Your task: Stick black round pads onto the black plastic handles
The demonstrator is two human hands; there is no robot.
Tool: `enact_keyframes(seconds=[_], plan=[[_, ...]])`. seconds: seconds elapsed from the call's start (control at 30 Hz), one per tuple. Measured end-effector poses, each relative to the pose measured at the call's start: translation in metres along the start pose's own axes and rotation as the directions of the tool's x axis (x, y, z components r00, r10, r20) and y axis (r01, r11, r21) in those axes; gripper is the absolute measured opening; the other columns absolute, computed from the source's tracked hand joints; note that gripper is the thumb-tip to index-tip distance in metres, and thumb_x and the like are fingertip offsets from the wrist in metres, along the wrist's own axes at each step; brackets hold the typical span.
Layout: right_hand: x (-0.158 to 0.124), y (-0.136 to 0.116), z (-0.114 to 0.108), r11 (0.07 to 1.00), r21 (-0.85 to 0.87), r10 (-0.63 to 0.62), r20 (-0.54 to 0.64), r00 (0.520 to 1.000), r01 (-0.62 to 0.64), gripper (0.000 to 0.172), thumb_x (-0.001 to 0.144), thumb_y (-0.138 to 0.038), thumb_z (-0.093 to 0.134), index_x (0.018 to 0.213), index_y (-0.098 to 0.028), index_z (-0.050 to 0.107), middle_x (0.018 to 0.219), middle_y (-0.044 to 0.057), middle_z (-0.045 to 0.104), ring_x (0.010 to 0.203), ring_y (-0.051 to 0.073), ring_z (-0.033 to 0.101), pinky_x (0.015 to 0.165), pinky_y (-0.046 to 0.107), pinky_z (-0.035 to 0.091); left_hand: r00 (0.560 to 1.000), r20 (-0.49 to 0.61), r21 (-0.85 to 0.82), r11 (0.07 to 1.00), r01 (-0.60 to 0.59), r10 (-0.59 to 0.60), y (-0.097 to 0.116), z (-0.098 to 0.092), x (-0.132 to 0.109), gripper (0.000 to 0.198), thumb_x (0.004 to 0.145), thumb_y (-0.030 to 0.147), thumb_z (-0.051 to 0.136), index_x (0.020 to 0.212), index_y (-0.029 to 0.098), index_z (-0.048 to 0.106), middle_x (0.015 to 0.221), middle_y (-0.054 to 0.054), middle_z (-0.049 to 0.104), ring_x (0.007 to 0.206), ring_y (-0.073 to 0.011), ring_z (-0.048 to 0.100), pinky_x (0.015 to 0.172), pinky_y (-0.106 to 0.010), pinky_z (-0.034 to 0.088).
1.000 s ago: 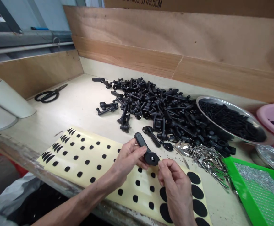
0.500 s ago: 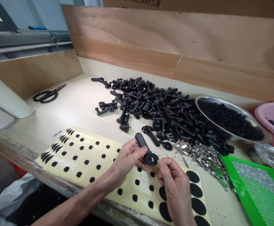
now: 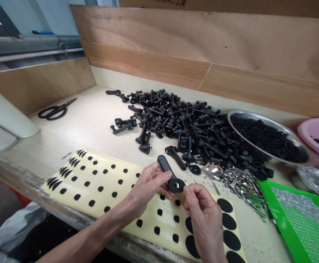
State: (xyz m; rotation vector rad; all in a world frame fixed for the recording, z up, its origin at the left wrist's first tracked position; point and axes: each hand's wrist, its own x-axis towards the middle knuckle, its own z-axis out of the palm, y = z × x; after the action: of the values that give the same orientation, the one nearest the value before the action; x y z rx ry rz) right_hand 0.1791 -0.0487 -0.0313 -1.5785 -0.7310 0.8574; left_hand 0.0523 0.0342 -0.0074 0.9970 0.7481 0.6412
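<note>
- We hold a black lever (image 3: 165,166) above the patterned sheet, our left hand (image 3: 151,182) closed around its arm.
- Our right hand (image 3: 203,215) pinches narrowly at the rim of the lever's round end; we cannot tell whether anything sits between the fingertips.
- Our left forearm crosses the yellowish sheet (image 3: 84,193) of black dots, and our right hand covers part of its large black discs (image 3: 232,240).
- Just beyond the held piece, we see a loose lever (image 3: 178,159) and a round black part (image 3: 195,170), close to the big pile of black parts (image 3: 173,120).
- To our right, metal clips (image 3: 237,180) lie between that pile and a green tray (image 3: 281,223); a steel bowl (image 3: 311,160) and pink basin (image 3: 309,140) stand behind.
- Scissors (image 3: 55,111) rest well apart, far left.
</note>
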Motion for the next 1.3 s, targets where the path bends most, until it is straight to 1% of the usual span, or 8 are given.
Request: enact_keyframes(seconds=[0.2, 0.33, 0.5, 0.77, 0.9, 1.1, 1.3], plan=[[-0.0019, -0.0016, -0.0005, 1.000, -0.004, 0.006, -0.019, 1.000, -0.006, 0.033, 0.079, -0.049, 0.065, 0.069, -0.019, 0.054, 0.054, -0.006, 0.042, 0.050, 0.010, 0.033, 0.045, 0.021, 0.027, 1.000, 0.006, 0.000, 1.000, 0.005, -0.005, -0.0004, -0.0005, -0.0009, 0.029, 0.088, 0.043, 0.057, 0.097, 0.015, 0.058, 0.082, -0.007, 0.069, 0.064, -0.0136, 0.064, 0.062, -0.026, 0.053], [-0.0031, -0.0035, 0.0011, 1.000, 0.014, 0.005, -0.055, 0.998, -0.005, 0.034, 0.079, -0.050, 0.065, 0.068, -0.019, 0.054, 0.053, -0.006, 0.041, 0.049, 0.009, 0.031, 0.044, 0.021, 0.026, 1.000, -0.005, 0.001, 1.000, -0.001, 0.001, -0.0010, -0.0011, -0.0008, 0.028, 0.089, 0.042, 0.056, 0.097, 0.015, 0.058, 0.083, -0.007, 0.069, 0.065, -0.0136, 0.064, 0.063, -0.026, 0.053], [-0.0013, -0.0004, 0.0003, 1.000, 0.008, 0.006, -0.021, 1.000, -0.006, 0.036, 0.078, -0.051, 0.065, 0.067, -0.019, 0.053, 0.052, -0.006, 0.040, 0.048, 0.009, 0.032, 0.043, 0.021, 0.027, 1.000, -0.003, -0.004, 1.000, -0.003, 0.003, -0.0007, -0.0004, -0.0011, 0.027, 0.089, 0.040, 0.057, 0.098, 0.015, 0.058, 0.083, -0.007, 0.069, 0.063, -0.0132, 0.064, 0.062, -0.025, 0.054], [-0.0001, 0.0018, -0.0008, 1.000, -0.006, 0.020, -0.005, 1.000, -0.020, 0.035, 0.080, -0.051, 0.064, 0.068, -0.019, 0.053, 0.053, -0.006, 0.041, 0.048, 0.009, 0.032, 0.044, 0.020, 0.028, 1.000, 0.002, -0.006, 1.000, -0.012, 0.012, 0.0003, -0.0008, -0.0013, 0.025, 0.089, 0.039, 0.057, 0.099, 0.015, 0.059, 0.085, -0.007, 0.070, 0.064, -0.0127, 0.063, 0.063, -0.027, 0.055], [0.0005, 0.0019, -0.0002, 1.000, -0.007, 0.027, -0.015, 1.000, -0.027, 0.035, 0.079, -0.050, 0.065, 0.068, -0.019, 0.053, 0.053, -0.006, 0.041, 0.048, 0.009, 0.032, 0.044, 0.021, 0.028, 1.000, -0.013, -0.001, 1.000, -0.022, 0.022, 0.0006, 0.0000, -0.0013, 0.027, 0.089, 0.038, 0.057, 0.105, 0.016, 0.060, 0.091, -0.008, 0.070, 0.068, -0.0133, 0.064, 0.065, -0.027, 0.056], [-0.0009, 0.0013, -0.0010, 1.000, 0.005, 0.027, -0.013, 1.000, -0.027, 0.036, 0.079, -0.051, 0.064, 0.067, -0.020, 0.052, 0.053, -0.006, 0.040, 0.048, 0.009, 0.032, 0.044, 0.020, 0.028, 0.998, -0.045, 0.031, 0.998, -0.047, 0.049, 0.0032, 0.0017, -0.0017, 0.027, 0.090, 0.037, 0.055, 0.109, 0.018, 0.061, 0.100, -0.009, 0.069, 0.079, -0.0167, 0.065, 0.068, -0.029, 0.056], [-0.0008, 0.0029, -0.0018, 0.998, 0.028, 0.058, -0.003, 0.998, -0.058, 0.036, 0.079, -0.052, 0.065, 0.068, -0.020, 0.053, 0.052, -0.006, 0.041, 0.048, 0.009, 0.032, 0.043, 0.020, 0.027, 0.998, -0.046, 0.035, 0.998, -0.044, 0.046, 0.0027, 0.0050, -0.0028, 0.027, 0.092, 0.035, 0.054, 0.112, 0.018, 0.059, 0.101, -0.009, 0.069, 0.082, -0.0174, 0.066, 0.069, -0.030, 0.056]])
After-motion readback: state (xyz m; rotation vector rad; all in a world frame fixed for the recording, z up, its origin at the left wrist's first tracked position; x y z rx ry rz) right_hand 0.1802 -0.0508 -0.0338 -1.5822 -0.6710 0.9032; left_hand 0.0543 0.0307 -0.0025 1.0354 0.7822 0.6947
